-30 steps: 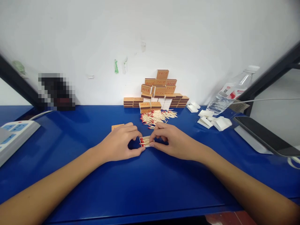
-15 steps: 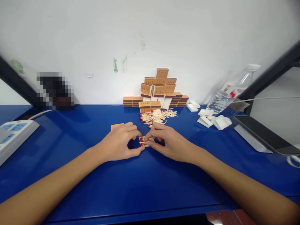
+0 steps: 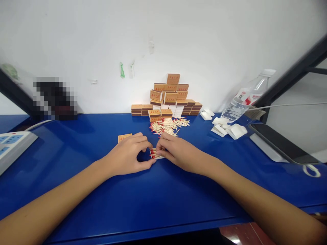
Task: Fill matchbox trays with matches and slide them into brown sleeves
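A small matchbox tray [image 3: 154, 153] filled with red-tipped matches lies on the blue table [image 3: 163, 197] between my hands. My left hand [image 3: 127, 154] curls round its left end, thumb and fingertips touching it. My right hand [image 3: 176, 151] covers its right part, fingers pressed down on the matches. An orange matchbox sleeve [image 3: 124, 137] lies flat just behind my left hand. A loose heap of matches [image 3: 167, 125] lies beyond my hands.
Stacked orange matchboxes [image 3: 170, 98] stand against the wall. White empty trays [image 3: 227, 128] and a plastic water bottle [image 3: 245, 100] are at the right, a dark phone [image 3: 283, 143] further right. A power strip [image 3: 12, 146] lies at the left edge.
My right hand has slid left over the tray, covering more of the matches. The view has shifted slightly, so everything sits a little further left.
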Tool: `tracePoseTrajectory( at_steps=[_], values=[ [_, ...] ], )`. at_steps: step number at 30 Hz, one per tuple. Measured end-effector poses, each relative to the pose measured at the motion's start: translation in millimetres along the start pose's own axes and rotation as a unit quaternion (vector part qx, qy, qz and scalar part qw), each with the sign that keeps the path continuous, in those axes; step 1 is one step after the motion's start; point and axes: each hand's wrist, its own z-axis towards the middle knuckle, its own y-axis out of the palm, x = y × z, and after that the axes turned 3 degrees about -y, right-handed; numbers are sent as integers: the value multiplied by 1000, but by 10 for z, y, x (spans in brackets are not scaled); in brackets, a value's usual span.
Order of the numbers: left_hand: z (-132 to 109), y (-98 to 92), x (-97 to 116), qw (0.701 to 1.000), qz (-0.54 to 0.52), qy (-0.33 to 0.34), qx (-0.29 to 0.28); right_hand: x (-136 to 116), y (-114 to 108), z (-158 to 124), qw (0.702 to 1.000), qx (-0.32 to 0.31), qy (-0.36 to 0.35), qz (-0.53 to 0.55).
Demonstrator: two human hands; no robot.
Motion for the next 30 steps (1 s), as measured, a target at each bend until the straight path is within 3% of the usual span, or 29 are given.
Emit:
tracePoseTrajectory(
  at_steps=[12,21,27,30],
  values=[
    [17,8,4,1000,-2,6,-3,-8,77,8,999,12,-22,22],
    [11,-10,19,1000,1,4,-1,-55,-75,-9,999,47,-1,5],
    [13,-17,27,1000,-3,0,2,-44,-38,-45,1000,17,4,-21],
    [18,-14,23,1000,-1,2,-2,-40,-77,-72,999,31,6,-26]
  ],
)
